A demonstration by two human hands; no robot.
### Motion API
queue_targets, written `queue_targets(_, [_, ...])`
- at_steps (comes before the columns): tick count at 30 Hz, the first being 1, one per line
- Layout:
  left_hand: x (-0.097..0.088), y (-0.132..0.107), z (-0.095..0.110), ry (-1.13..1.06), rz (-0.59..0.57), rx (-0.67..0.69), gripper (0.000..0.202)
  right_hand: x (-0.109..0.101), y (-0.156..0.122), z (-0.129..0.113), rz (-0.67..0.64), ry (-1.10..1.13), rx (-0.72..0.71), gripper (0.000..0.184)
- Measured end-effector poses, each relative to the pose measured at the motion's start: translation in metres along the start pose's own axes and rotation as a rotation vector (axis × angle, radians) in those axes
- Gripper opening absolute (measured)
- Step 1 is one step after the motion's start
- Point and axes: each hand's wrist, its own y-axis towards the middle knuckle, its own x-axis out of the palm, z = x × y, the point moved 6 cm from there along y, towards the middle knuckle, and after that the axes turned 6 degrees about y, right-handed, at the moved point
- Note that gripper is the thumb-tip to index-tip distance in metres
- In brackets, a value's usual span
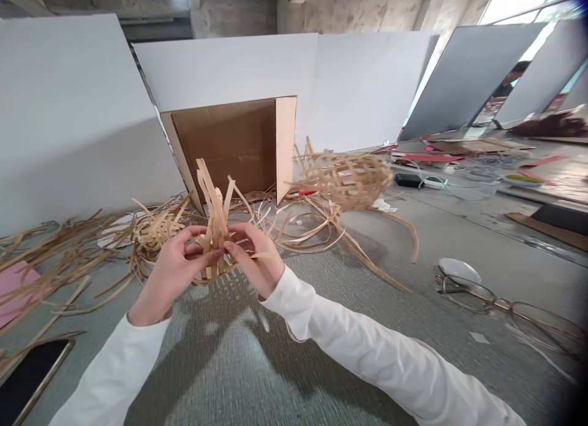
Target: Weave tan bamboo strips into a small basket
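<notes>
A small, half-woven basket of tan bamboo strips (215, 230) is held up above the grey table (321, 328), its loose ends sticking upward. My left hand (172, 273) grips its left side, thumb and fingers pinched on the strips. My right hand (255, 257) closes on its right side, fingertips meeting the left thumb at the weave. Both arms wear white sleeves.
Loose strips (59, 254) litter the table's left and middle. An open cardboard box (229, 144) stands behind, a larger woven basket (349, 179) to its right. Glasses (500, 303) and a white disc (459, 270) lie right; a phone (27, 377) bottom left.
</notes>
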Motion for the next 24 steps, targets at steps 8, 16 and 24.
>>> queue_targets(8, [0.007,0.003,-0.004,-0.023,-0.076,0.045,0.022,-0.003,-0.001,-0.003,0.1,0.119,-0.107,0.001])
queue_targets(16, [0.011,0.002,-0.004,-0.064,-0.083,0.064,0.017,-0.008,-0.001,0.002,0.172,0.163,-0.091,0.018])
queue_targets(24, [0.013,0.004,-0.007,-0.086,-0.112,0.067,0.016,-0.009,-0.002,0.004,0.211,0.13,-0.1,0.016])
